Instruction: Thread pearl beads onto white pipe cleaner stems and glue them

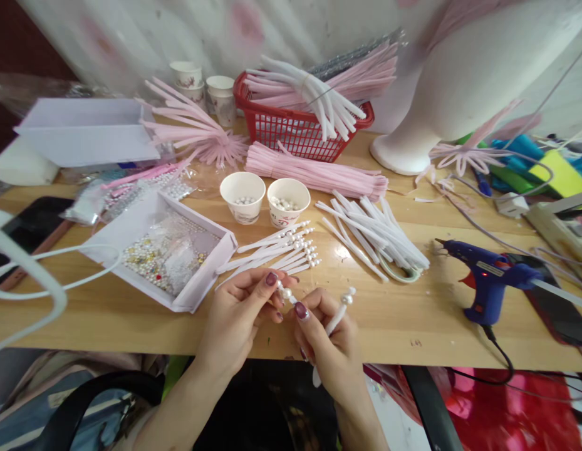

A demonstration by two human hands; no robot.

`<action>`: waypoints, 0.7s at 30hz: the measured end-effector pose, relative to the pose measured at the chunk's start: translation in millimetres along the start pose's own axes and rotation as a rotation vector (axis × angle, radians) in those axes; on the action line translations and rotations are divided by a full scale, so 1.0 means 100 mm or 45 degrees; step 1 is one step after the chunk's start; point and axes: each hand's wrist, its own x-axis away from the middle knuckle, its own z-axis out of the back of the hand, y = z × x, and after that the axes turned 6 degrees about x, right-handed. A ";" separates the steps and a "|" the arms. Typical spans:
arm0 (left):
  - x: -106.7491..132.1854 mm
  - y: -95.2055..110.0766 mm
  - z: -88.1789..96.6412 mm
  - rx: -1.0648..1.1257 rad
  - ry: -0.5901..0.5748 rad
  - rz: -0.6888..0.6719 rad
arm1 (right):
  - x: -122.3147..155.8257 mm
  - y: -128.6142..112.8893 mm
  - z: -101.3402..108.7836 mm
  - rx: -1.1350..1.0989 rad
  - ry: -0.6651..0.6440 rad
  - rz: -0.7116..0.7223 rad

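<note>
My left hand [239, 313] pinches thumb and finger at the tip of a white pipe cleaner, where pearl beads [285, 292] are threaded. The stem just below those beads is held between the thumb and fingers of my right hand [335, 351]. A second beaded white pipe cleaner [336, 319] sticks up between my right fingers. Beyond my hands, several finished-looking white stems with pearl tips [272, 247] lie side by side. Two paper cups [246, 213] holding pearls stand behind them. Loose white pipe cleaners [389, 238] lie to their right.
At left is a white box [206, 289] of mixed beads. A bundle of pink pipe cleaners [314, 172] lies before a red basket [297, 128]. On the right, a blue glue gun [483, 282] stands with its red light lit, near a phone [558, 307] and a white mannequin head [483, 81].
</note>
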 end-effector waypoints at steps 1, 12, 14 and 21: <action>0.00 0.00 0.00 0.006 -0.003 0.005 | 0.00 0.00 0.00 0.008 0.002 0.006; 0.03 0.05 0.05 -0.434 -0.045 -0.231 | 0.01 -0.03 0.02 0.085 -0.040 0.029; 0.06 0.06 0.02 -0.501 -0.025 -0.269 | 0.01 -0.05 0.01 0.106 -0.055 0.035; 0.02 0.09 0.04 -0.387 -0.071 -0.212 | -0.01 -0.06 0.00 0.050 -0.099 0.028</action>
